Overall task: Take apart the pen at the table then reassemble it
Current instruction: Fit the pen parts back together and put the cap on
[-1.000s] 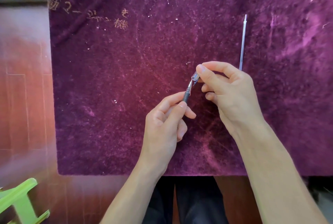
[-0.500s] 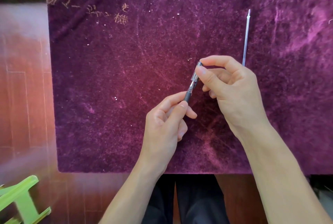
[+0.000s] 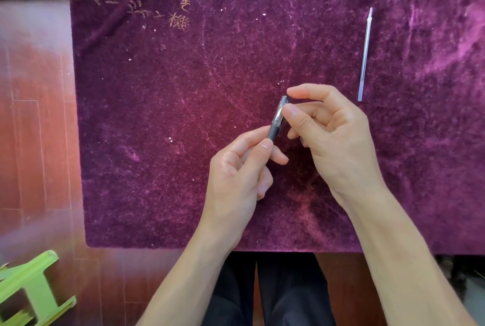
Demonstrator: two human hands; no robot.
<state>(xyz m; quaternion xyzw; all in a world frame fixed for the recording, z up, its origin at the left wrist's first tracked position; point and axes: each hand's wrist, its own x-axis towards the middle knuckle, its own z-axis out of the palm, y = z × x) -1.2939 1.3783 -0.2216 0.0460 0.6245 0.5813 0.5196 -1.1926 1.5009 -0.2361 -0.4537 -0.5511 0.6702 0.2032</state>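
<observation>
Partly hidden: pen barrel [image 3: 276, 121] lower end inside left hand [image 3: 237, 170] fingers.

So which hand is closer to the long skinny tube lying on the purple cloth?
Right. The right hand sits just below and left of the refill tube, not touching it. The left hand is farther away, down to the left, pinching the pen piece.

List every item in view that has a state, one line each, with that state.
pen body: held above the cloth, refill out
left hand: pinching the dark grip end of the pen body
right hand: thumb on the clear end, index finger raised over its tip
ink refill: lying loose on the cloth, apart from both hands
purple cloth: spread flat over the table
green stool: standing on the floor, partly out of frame
</observation>
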